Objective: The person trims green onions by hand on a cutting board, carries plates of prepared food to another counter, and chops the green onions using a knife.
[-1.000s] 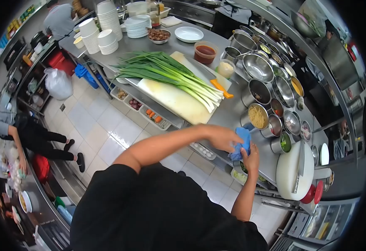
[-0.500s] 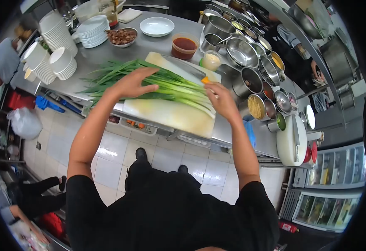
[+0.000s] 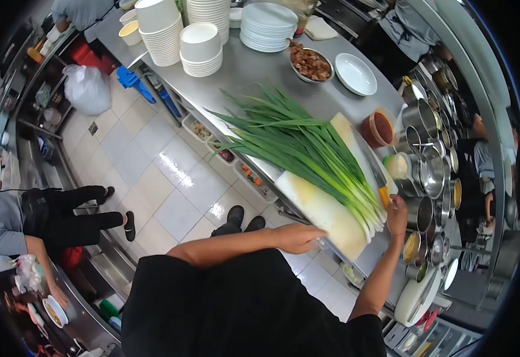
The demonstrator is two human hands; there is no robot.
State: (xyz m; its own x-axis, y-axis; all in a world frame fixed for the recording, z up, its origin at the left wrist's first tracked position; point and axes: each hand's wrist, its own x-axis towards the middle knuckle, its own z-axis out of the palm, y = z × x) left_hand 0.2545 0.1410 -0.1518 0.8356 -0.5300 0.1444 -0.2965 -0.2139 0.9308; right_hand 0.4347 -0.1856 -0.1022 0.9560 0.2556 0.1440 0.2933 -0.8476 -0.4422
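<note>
A bunch of long green leeks [image 3: 325,154] lies across a worn white cutting board [image 3: 325,211], pale stalk ends toward my right hand. My right hand [image 3: 396,214] is closed at the orange handle of a knife [image 3: 383,195]. Its blade lies along the far side of the leeks, on the board. At the board's near edge, my left hand [image 3: 298,238] is closed, apart from the leeks. Its inner side is hidden, so I cannot see whether it holds anything.
Stacked white tubs [image 3: 203,50], plates [image 3: 269,27] and a bowl of browned meat pieces [image 3: 312,62] stand at the back. A tub of red sauce [image 3: 379,128] and several metal pots [image 3: 420,119] line the right side. Another person [image 3: 10,223] works at the lower left.
My view has turned, shifting the counter rightward and tilting it. My left hand has left the leeks, come back to the board's near edge and closed. My right hand stays at the knife handle.
</note>
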